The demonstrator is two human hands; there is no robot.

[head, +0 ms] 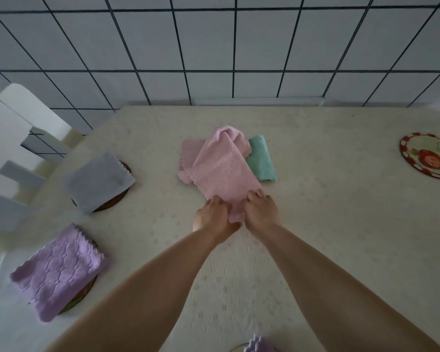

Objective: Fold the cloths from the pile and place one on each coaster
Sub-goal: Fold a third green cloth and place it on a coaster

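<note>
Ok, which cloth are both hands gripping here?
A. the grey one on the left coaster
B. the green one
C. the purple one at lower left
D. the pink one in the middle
D: the left hand and right hand both pinch the near end of the pink cloth, which trails back to the pile.

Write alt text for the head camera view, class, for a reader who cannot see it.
Both hands, left hand and right hand, grip the near edge of a pink cloth on a pale table. A green cloth lies beside it; folded grey cloth and purple cloth cover coasters at left.
</note>
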